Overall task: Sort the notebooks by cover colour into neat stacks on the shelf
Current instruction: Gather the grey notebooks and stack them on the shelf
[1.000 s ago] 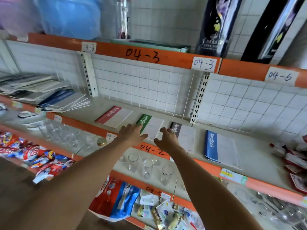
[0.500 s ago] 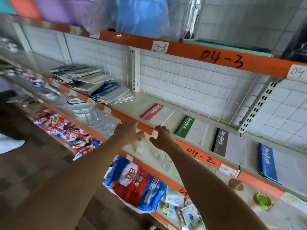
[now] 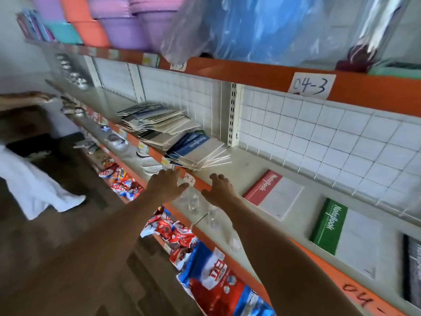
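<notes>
I have both hands out at the orange front lip of the shelf (image 3: 206,183), one on each side of the small "04-2" tag (image 3: 189,179). My left hand (image 3: 167,184) is just left of that tag, fingers spread and fairly straight, reaching over the lip and holding nothing. My right hand (image 3: 219,190) is just right of the tag, fingers loosely bent with the tips resting on the shelf edge, also holding nothing.

Beyond the tag, up and to the left, lies the unsorted heap of notebooks (image 3: 173,137), fanned and untidy, a blue cover on top nearest the tag; the covers deeper in the heap blur together and I cannot tell their colours. To the right of the tag a red notebook (image 3: 272,193) lies flat on the shelf, then a green notebook (image 3: 341,231) further right, well apart from it. A dark notebook (image 3: 413,270) past that is cut off by the frame edge.

Below the tag, clear glasses (image 3: 193,201) on the lower level are hard to make out. Under those, red and blue snack bags (image 3: 218,277) crowd the next shelf. Above the tag, the top shelf carries purple and orange plastic tubs (image 3: 118,26) and a blue item in a plastic wrap (image 3: 257,26). Far left, another person's hand (image 3: 39,96) shows.
</notes>
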{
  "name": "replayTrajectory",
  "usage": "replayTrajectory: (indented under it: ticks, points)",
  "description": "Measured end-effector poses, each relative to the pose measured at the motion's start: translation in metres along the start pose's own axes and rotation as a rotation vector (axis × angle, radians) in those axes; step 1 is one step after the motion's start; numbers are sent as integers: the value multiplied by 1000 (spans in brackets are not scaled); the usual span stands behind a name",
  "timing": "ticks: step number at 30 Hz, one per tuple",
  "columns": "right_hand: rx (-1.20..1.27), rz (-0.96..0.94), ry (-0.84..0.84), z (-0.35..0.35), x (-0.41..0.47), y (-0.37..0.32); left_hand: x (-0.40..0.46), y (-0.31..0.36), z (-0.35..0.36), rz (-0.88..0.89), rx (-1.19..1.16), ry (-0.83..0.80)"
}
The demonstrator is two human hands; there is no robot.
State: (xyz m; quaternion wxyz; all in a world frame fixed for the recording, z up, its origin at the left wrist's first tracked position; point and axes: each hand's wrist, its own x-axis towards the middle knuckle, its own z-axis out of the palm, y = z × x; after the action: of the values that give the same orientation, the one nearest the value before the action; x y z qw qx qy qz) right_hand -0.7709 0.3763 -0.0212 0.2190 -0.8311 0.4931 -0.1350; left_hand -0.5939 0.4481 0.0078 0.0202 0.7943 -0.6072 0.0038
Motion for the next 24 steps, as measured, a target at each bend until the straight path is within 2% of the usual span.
replayTrajectory:
  ticks: [10, 24]
  points:
    - [16, -18, 3, 8, 133, -16, 125, -51, -10, -28, 15, -7]
    - [-63, 188, 23, 35, 233, -35, 253, -88, 15, 232, 20, -48]
